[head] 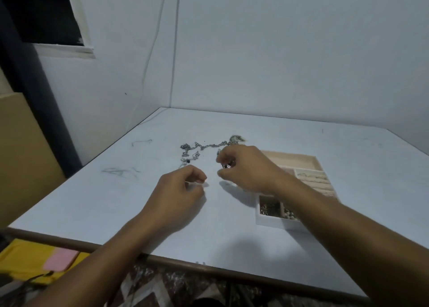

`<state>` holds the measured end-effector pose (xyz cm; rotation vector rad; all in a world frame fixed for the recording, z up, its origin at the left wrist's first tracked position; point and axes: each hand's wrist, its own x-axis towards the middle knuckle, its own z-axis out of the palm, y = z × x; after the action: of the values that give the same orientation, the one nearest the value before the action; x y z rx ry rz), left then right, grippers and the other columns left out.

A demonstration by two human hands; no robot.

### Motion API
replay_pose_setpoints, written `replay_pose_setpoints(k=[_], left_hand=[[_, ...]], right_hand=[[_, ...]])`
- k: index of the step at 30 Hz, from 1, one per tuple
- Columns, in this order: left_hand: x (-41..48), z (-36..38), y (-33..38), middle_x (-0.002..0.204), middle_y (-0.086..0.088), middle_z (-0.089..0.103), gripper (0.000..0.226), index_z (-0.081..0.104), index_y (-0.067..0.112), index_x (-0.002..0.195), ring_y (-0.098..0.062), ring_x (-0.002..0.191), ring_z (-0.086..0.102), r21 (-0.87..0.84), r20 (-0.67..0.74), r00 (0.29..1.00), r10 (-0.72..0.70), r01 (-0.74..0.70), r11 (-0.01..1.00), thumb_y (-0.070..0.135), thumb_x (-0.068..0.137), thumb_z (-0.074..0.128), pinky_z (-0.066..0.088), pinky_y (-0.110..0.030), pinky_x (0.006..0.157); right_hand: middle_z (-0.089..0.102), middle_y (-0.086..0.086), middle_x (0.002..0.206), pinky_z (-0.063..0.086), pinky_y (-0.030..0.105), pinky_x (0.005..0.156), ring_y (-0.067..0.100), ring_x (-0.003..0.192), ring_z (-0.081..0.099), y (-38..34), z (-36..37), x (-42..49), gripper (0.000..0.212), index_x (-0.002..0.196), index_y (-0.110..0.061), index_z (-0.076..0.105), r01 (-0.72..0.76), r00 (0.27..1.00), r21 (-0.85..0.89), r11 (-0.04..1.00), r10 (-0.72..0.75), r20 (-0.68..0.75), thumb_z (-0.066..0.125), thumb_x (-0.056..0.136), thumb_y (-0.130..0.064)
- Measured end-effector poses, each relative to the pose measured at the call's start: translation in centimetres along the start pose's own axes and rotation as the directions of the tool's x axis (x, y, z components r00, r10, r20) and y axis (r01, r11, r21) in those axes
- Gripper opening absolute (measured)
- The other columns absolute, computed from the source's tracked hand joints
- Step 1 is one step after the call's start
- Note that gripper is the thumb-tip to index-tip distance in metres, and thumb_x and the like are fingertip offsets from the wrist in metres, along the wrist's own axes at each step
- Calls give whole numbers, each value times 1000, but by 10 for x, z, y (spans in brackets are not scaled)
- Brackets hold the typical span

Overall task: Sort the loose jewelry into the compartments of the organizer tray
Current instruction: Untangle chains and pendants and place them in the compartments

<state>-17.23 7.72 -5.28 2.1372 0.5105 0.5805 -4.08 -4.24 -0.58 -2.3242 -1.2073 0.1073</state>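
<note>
A tangle of silver chains (197, 147) lies on the white table (116, 190) just beyond both hands. My right hand (246, 167) hovers over the table left of the organizer tray (270, 219), its fingertips pinched on a small shiny jewelry piece (226, 166). My left hand (183, 190) rests on the table with thumb and fingers curled together; whether it holds anything is too small to tell. The tray's near compartments hold dark metal pieces (269, 207) and pale beads (289, 214); my right forearm covers part of it.
The table stands in a corner with walls behind and to the left. Its brown front edge (185, 265) runs close to me. A yellow and pink item (34, 258) lies below the table at left. Pen marks (116, 171) show on the tabletop.
</note>
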Motion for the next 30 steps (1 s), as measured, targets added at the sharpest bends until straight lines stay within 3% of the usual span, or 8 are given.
replay_pose_setpoints(k=[3,8,12,17,20,24,27,30], left_hand=[[-9,-13,-9,91,14,68,18,66,30,87,-4,78,65,15,-5,1000,-21,21,1000,16,81,56,56,-27,63],[-15,-28,-24,99,20,63,17,64,34,95,3,94,57,218,29,996,89,-94,971,22,84,56,50,-20,79],[-18,-32,-31,106,23,58,17,61,37,102,2,103,50,304,64,990,124,-138,942,29,87,55,42,-17,85],[-18,-28,-30,113,25,51,22,56,36,112,3,108,41,366,108,979,172,-200,909,35,91,51,36,-15,86],[-19,-24,-28,116,25,51,23,55,36,113,1,113,41,371,117,975,187,-218,903,36,91,51,38,-18,91],[-20,-21,-23,119,23,52,24,57,35,113,-1,114,41,381,114,974,197,-225,897,35,90,51,38,-19,93],[-23,-18,-22,119,23,52,24,57,35,113,-1,115,40,380,123,972,201,-233,895,35,90,51,35,-18,91],[-23,-12,-18,119,23,52,23,57,35,113,0,114,40,364,139,968,209,-246,898,35,90,51,35,-17,91]], right_hand=[[66,-1,111,47,28,89,17,103,59,-15,21,29,27,113,-19,67,31,996,-58,998,-25,90,62,87,-20],[63,2,121,41,25,84,20,113,56,-37,51,69,30,119,-20,64,80,980,-157,984,-49,193,56,90,-16],[64,3,123,49,32,93,22,115,58,-47,64,84,31,119,-16,64,89,974,-242,966,-34,225,56,91,-10],[69,8,110,55,38,89,27,104,64,-49,68,92,22,108,-7,68,84,975,-345,935,-6,221,63,87,-11],[73,12,101,57,37,80,28,96,67,-47,66,93,19,99,-2,69,27,975,-287,958,38,219,66,83,-11],[66,10,88,44,27,61,26,85,60,-46,59,86,12,88,-7,64,47,966,-279,959,28,258,65,88,-19],[56,9,86,39,28,68,25,79,51,-44,53,79,11,87,-10,57,43,959,-266,963,35,281,61,90,-20],[53,8,76,38,28,63,21,71,46,-36,40,69,16,78,-9,55,42,959,-179,983,11,282,62,89,-19]])
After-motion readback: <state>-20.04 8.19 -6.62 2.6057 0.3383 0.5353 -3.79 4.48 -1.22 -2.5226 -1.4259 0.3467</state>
